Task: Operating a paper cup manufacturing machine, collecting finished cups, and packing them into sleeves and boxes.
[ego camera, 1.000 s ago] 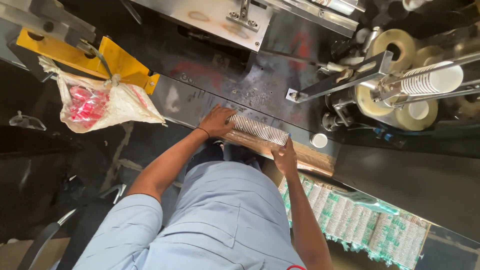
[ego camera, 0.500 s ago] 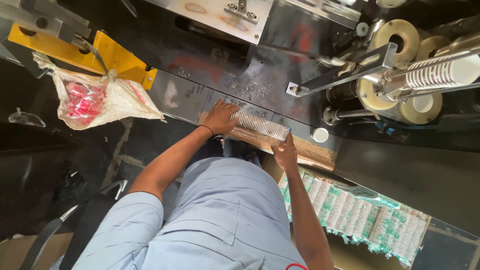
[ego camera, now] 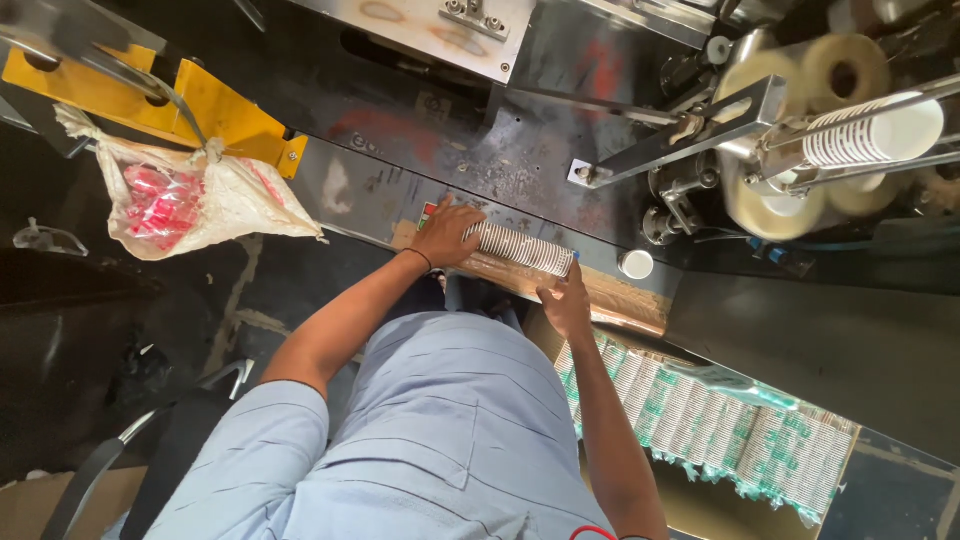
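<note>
From the head view, the left hand (ego camera: 445,235) grips one end of a stack of paper cups (ego camera: 522,249) lying on its side on the cardboard strip (ego camera: 610,300) at the machine's edge. The right hand (ego camera: 567,305) closes on the stack's other end. Wrapped cup sleeves (ego camera: 720,420) lie below the right hand; a white sack (ego camera: 185,205) hangs well left of the left hand.

A translucent plastic bag (ego camera: 185,200) holding red items hung from a yellow metal bracket (ego camera: 215,110) at the upper left. Rolls of clear film (ego camera: 800,130) sat on the dark machine (ego camera: 500,130) at the upper right, with a small white cap (ego camera: 636,264) just below them. Wrapped rows of green-printed cups (ego camera: 720,420) lay in a box at the lower right.
</note>
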